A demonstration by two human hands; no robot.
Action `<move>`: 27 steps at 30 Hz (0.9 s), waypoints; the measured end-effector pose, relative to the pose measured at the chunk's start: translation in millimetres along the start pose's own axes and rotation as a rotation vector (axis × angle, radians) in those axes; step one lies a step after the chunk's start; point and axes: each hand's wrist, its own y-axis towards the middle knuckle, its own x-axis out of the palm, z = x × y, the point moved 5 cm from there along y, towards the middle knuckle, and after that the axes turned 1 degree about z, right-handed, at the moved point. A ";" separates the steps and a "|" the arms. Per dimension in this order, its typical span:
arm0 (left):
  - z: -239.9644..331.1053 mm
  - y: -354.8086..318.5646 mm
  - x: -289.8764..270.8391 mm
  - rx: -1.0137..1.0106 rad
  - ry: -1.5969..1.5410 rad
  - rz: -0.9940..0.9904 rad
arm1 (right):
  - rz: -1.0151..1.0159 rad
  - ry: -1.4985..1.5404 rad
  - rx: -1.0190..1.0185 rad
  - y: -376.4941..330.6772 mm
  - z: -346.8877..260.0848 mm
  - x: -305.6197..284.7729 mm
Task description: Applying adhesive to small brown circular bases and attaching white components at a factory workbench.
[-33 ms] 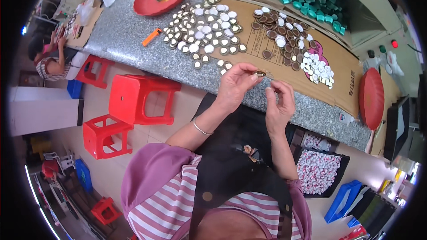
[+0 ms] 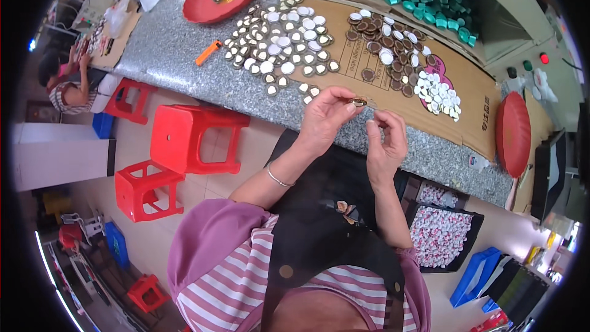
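Note:
My left hand [image 2: 322,122] is closed in a pinch on a small round disc [image 2: 357,102] with a dark, gold-toned rim and a pale middle. Just to its right, my right hand [image 2: 388,138] has thumb and fingers curled together. A faint thin strand seems to run between the two hands, but what the right fingers hold is too small to make out. Both hands are over the front edge of the granite counter [image 2: 166,49]. Beyond the left hand lie many dark-rimmed discs with white middles [image 2: 283,42]. Brown discs [image 2: 367,75] lie behind the right hand, beside a heap of small white pieces [image 2: 437,95].
Flat cardboard [image 2: 473,110] covers part of the counter. An orange lighter [image 2: 209,53] and a red scalloped tray [image 2: 203,1] lie left; another red tray [image 2: 514,135] stands right. Green caps [image 2: 424,0] fill the bin behind. Red stools [image 2: 190,138] stand left, near a seated person [image 2: 77,86].

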 end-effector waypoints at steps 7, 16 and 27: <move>-11.0 -1.0 3.4 -0.097 -0.012 -0.040 | -0.110 -0.035 0.030 1.8 -1.1 -0.2; -19.3 8.3 -4.6 -0.160 -0.101 -0.040 | -0.060 0.036 0.075 11.8 14.8 7.8; -18.1 14.2 -15.4 -0.140 0.022 0.053 | -0.094 0.213 0.343 12.8 37.8 13.1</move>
